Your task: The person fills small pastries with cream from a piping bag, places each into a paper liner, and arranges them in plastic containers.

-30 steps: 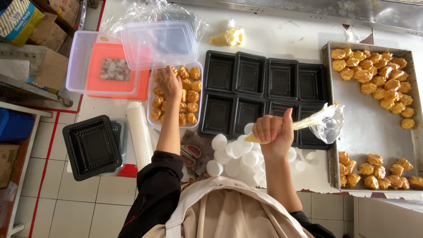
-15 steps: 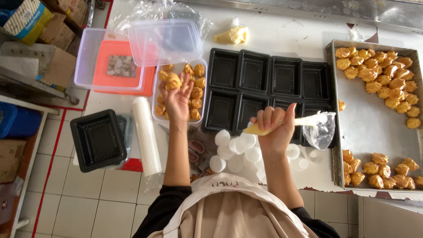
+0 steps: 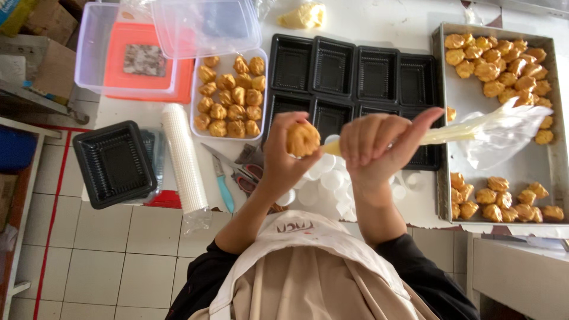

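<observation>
My left hand (image 3: 278,161) holds a golden round pastry puff (image 3: 303,139) up in front of me. My right hand (image 3: 375,148) grips a clear piping bag (image 3: 474,131) of pale cream, its tip pointing at the puff. Both hands hover over scattered white paper cups (image 3: 327,178). A clear box of puffs (image 3: 231,98) lies to the left of the black compartment trays (image 3: 355,77).
A metal baking tray (image 3: 551,160) with several puffs sits at the right. A stack of white cups in a sleeve (image 3: 182,157), scissors (image 3: 228,172), a stack of black trays (image 3: 112,163) and a clear tub with an orange lid (image 3: 127,59) lie left.
My left hand has picked a puff out of the clear box and brought it to the piping bag's tip. My right hand has stayed in place with the bag.
</observation>
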